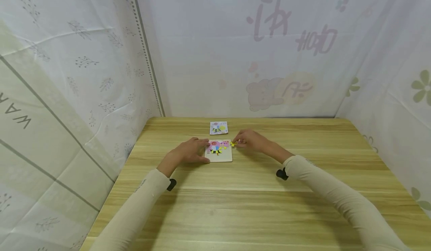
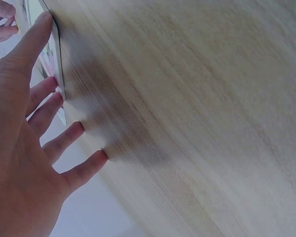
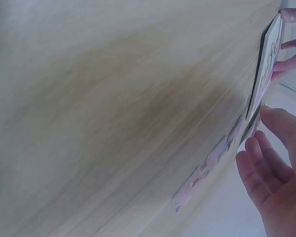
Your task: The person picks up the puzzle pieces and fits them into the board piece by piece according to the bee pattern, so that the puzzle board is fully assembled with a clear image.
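A small pale puzzle board (image 1: 223,158) lies on the table, its upper part covered by pink pieces and a bee picture (image 1: 216,150). My left hand (image 1: 190,150) rests at the board's left side. Its thumb (image 2: 35,37) touches the near left corner, and its fairly straight fingers spread along the edge and the tabletop. Just off the board's right edge, my right hand (image 1: 253,140) pinches a yellow puzzle piece (image 1: 233,144) between thumb and fingers. In the right wrist view that piece is seen almost edge-on, and its shape is unclear.
A square picture card (image 1: 219,128) with a similar bee lies behind the board. Several loose pink puzzle pieces (image 3: 202,173) lie in a row on the wooden table (image 1: 215,210) beside my right hand. Patterned cloth curtains (image 1: 202,56) stand behind and at both sides.
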`<state>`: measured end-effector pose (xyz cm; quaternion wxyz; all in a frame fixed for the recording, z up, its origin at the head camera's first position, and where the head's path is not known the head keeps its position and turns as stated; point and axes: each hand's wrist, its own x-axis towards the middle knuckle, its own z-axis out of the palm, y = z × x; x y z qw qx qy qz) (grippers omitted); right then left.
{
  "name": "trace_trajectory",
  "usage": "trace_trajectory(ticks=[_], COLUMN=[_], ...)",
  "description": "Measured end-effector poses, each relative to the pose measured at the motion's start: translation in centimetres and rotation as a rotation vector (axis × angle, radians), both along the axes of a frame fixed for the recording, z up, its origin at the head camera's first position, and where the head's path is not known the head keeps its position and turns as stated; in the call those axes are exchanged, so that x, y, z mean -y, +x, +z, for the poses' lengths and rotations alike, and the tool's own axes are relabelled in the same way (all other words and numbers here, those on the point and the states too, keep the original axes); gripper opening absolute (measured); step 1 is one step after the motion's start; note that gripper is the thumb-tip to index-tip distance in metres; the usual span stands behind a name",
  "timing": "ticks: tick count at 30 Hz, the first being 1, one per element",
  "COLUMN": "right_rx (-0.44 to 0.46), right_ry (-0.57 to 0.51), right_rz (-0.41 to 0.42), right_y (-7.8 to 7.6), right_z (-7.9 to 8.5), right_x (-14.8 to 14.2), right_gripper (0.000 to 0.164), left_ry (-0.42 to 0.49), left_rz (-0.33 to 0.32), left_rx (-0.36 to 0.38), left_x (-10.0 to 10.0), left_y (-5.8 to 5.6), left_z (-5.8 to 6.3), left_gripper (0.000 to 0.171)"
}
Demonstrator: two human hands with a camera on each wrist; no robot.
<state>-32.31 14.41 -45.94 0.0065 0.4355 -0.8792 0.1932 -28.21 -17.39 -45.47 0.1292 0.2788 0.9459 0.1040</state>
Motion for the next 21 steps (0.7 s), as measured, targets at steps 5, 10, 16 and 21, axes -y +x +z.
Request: trace_trajectory(ticks=[5, 10, 16, 21], right_rx=[-0.007, -0.022, 0.035, 0.054], right_ry=[0.006, 0.013, -0.001, 0.029], right_rz=[0.0, 0.013, 0.014, 0.015], right_y=[0.0, 0.0, 0.4, 0.7], right_z=[-0.1, -0.2, 0.2, 0.3], right_x=[0.7, 1.3, 2.1, 2.7], right_gripper=[0.016, 0.016, 0.017, 0.016], left_ry=[-0.001, -0.007, -0.004, -0.001], left_rz=[-0.001, 0.001, 0.005, 0.009], left_rx=[0.003, 0.004, 0.003, 0.005], left_x=[0.0, 0.0, 0.0, 0.0], left_y=[0.1, 0.0, -0.1, 0.0], left_z=[0.1, 0.1, 0.0, 0.0], left_gripper=[0.081, 0.081, 0.081, 0.082])
